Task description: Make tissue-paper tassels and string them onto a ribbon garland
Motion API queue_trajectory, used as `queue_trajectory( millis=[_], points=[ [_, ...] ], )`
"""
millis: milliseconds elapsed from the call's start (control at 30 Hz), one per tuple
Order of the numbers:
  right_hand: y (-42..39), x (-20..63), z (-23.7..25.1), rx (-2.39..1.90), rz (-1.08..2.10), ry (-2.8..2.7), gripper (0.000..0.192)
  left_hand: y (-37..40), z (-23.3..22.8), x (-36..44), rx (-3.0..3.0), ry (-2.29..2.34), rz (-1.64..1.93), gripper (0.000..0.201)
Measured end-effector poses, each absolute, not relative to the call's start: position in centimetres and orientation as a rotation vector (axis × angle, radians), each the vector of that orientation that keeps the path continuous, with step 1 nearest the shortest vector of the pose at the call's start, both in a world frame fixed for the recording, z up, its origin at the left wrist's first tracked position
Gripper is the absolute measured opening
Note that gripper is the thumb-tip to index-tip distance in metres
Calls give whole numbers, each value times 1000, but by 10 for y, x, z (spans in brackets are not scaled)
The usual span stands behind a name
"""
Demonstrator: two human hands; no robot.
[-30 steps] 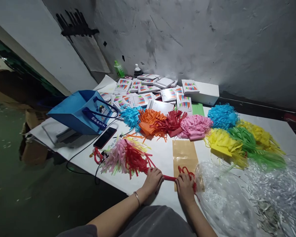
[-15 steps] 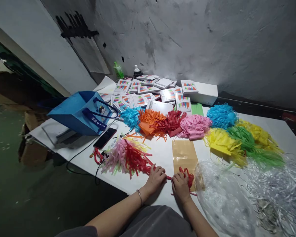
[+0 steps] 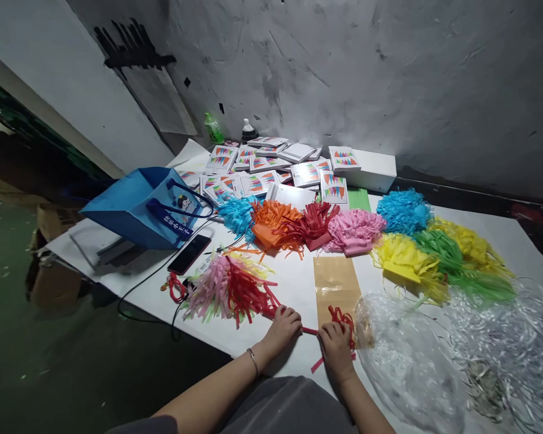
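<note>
My left hand (image 3: 284, 328) is closed on a red paper tassel (image 3: 248, 289), whose fringed end fans out to the left over pink and pale green fringes (image 3: 207, 289). A narrow twisted red stretch (image 3: 310, 331) of the tassel runs across to my right hand (image 3: 335, 345), which is closed round it. Red strips (image 3: 341, 319) loop out beyond the right fingers, and one loose strip sticks out below them. Both hands rest low over the white tabletop. Beneath the right-hand strips lies a brown paper sheet (image 3: 336, 280).
Fringed bundles in orange (image 3: 276, 226), dark red (image 3: 317, 226), pink (image 3: 355, 232), yellow (image 3: 400, 262) and blue (image 3: 402, 211) line the table. Clear plastic (image 3: 409, 361) lies right. Left are a phone (image 3: 189, 254) and blue bag (image 3: 136, 211); printed packs (image 3: 260, 181) pile behind.
My right hand has shifted slightly right and down, widening the gap between the hands so more twisted red paper shows. The view has moved a little.
</note>
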State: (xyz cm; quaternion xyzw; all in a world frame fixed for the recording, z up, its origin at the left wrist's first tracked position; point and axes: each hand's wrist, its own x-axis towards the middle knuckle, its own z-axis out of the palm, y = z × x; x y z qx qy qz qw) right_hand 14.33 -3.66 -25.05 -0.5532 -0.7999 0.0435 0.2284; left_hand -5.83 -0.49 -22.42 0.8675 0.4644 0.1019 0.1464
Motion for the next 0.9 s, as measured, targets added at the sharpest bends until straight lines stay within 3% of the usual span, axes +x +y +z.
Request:
queue_trajectory(
  millis=[200, 367, 567, 700, 900],
  points=[
    [-37, 137, -238, -1718, 116, -2121, 13, -7, -218, -36, 2468, 1621, 127, 14],
    [-33, 128, -237, -1795, 68, -2103, 13, -3, -220, -36, 2558, 1482, 106, 12],
    [-35, 125, -246, -1574, 44, -2234, 17, -3, -231, -49, 2705, 1107, 128, 12],
    [-34, 121, -250, -1452, 4, -2267, 9, 5, -229, -43, 2538, 1164, 131, 14],
    [-31, 128, -232, -1324, -8, -2282, 14, -9, -200, -39, 2276, 1352, 220, 28]
  ],
)
